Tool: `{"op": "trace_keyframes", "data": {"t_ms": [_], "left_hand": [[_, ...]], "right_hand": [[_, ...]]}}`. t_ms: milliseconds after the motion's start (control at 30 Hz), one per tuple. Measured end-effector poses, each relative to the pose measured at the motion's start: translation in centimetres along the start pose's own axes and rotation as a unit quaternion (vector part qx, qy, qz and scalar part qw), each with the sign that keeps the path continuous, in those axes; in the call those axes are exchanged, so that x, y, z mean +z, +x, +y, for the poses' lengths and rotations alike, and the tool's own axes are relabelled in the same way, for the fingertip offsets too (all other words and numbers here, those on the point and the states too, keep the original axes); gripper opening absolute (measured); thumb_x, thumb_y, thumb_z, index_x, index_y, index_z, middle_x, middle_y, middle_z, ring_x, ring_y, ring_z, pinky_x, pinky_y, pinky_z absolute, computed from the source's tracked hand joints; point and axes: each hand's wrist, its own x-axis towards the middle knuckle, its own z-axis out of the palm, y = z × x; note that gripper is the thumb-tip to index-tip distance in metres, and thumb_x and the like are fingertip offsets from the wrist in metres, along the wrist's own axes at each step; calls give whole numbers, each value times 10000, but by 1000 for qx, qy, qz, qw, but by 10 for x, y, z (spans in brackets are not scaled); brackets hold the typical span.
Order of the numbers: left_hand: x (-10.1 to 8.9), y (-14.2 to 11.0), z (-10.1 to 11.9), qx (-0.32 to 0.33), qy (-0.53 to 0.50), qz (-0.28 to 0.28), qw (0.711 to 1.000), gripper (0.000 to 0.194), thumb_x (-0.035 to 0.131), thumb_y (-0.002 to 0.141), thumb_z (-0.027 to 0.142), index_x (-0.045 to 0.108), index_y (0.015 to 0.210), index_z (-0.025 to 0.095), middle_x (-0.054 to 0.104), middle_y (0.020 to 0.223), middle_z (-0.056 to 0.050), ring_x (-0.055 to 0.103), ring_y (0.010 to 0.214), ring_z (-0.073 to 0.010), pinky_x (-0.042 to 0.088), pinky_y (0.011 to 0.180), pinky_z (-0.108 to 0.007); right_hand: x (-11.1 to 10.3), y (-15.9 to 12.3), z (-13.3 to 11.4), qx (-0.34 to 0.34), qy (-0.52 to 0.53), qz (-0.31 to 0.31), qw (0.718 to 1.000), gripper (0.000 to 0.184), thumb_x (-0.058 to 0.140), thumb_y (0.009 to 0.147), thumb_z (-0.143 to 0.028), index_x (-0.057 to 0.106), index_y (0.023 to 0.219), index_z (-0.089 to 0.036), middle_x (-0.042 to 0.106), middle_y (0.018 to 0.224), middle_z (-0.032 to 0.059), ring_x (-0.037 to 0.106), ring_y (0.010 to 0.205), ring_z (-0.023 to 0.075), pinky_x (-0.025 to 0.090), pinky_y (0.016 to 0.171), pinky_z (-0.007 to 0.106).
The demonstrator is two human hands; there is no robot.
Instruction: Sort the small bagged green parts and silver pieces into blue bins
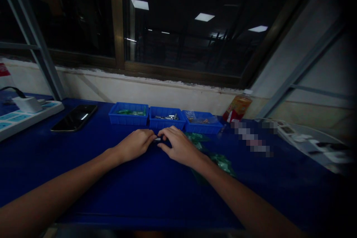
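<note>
I see a small, pale, shiny piece (157, 139), between both hands, above the blue tabletop (139, 193), near the blue plastic bins (128, 119). The left hand (135, 144) pinches its end; the right hand (178, 145) curves narrowly beside it, contact unclear. Behind, a brown-framed window (181, 67) shows dark glass and white ceiling lights (204, 17).

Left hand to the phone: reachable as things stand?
Probably yes. Only bare table shows between the left hand and the phone, which lies uncovered. That hand does seem to pinch a small silver piece, though.
</note>
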Motion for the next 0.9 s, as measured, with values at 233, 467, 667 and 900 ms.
{"op": "trace_keyframes", "data": {"t_ms": [233, 467, 667, 900], "left_hand": [[-6, -3, 7, 7, -33, 7, 999, 341, 273, 909, 333, 538, 790, 156, 587, 724, -28, 544, 656, -137, 395, 621, -259], [-7, -4, 6, 48, -83, 52, 994, 198, 436, 848, 271, 485, 1015, 177, 575, 731, 4, 534, 631, -114, 388, 558, -221], [-6, -5, 4, 17, -50, 38, 998, 178, 402, 867, 291, 514, 956, 185, 605, 750, -7, 545, 630, -122, 381, 559, -225], [-11, -4, 7, -10, -20, 20, 1000, 337, 281, 907, 343, 508, 730, 168, 564, 628, 4, 530, 570, -114, 361, 569, -228]], "right_hand": [[0, 1, -3, -2, -7, 14, 1000, 81, 520, 821, -246, 554, 829, -173, 572, 789, 25, 489, 781, 150, 381, 688, 292], [1, 2, -2, 3, 12, 18, 1000, 237, 373, 897, -260, 558, 788, -159, 576, 758, 31, 499, 748, 135, 380, 699, 283], [4, 2, -3, 34, 37, 19, 999, 209, 392, 886, -293, 541, 799, -174, 565, 730, 16, 503, 721, 132, 379, 671, 274], [3, 0, -6, 41, 58, 53, 996, 126, 542, 793, -241, 517, 907, -193, 556, 756, 6, 519, 731, 135, 394, 665, 263]]}}
